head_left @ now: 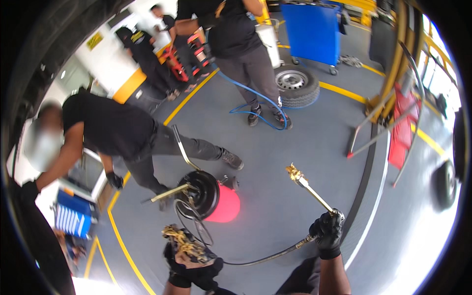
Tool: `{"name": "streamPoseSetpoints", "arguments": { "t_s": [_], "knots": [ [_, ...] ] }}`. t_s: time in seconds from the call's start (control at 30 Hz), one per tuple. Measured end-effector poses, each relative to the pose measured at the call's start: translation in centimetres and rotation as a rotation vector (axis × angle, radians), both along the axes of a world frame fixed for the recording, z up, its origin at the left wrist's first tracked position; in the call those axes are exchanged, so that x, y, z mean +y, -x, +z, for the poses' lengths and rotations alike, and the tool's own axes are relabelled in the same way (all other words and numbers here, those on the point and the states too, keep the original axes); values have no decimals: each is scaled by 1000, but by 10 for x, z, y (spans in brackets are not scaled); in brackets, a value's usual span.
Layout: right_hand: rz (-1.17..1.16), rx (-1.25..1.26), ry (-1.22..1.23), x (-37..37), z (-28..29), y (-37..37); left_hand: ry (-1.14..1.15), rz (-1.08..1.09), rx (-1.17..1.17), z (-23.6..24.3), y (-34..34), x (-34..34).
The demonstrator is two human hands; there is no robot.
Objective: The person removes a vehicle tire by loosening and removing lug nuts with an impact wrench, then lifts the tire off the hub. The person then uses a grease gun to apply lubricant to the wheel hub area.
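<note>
Thick grease [294, 171], wet-looking and lumpy, glistened right on the tip of that smooth metal tube [317, 195]! From where I stood, the gloves [328, 230] showed a dull black sheen, the hose [265, 261] looked rubbery. The lid [210, 189] shone, glossy, over the drum's [227, 205] smooth red wall. Trousers [248, 66]: matt cloth. The tyre [309, 90] was rough rubber around a metal rim [291, 80]; the floor [285, 145] looked smooth.

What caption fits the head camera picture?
Left hand holds a gooey bundle, right hand grips a rod with a gooey tip.
</note>
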State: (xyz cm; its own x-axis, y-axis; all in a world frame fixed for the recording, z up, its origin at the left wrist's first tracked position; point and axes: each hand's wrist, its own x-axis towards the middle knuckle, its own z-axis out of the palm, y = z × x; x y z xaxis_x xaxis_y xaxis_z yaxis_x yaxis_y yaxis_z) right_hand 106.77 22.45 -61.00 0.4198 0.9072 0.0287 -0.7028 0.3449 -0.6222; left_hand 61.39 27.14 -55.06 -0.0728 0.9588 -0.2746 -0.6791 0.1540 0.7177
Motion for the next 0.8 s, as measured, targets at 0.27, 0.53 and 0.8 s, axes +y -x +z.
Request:
{"name": "streamPoseSetpoints", "arguments": {
  "t_s": [0.27,0.53,0.8],
  "knots": [
    [353,51,-106,114,4,-161,-48,289,34,-5,-120,-33],
    [523,86,-110,271,30,-108,178,352,258,10,-169,42],
    [906,7,-21,499,26,-24,81,366,-188,13,-171,241]
  ]
}}
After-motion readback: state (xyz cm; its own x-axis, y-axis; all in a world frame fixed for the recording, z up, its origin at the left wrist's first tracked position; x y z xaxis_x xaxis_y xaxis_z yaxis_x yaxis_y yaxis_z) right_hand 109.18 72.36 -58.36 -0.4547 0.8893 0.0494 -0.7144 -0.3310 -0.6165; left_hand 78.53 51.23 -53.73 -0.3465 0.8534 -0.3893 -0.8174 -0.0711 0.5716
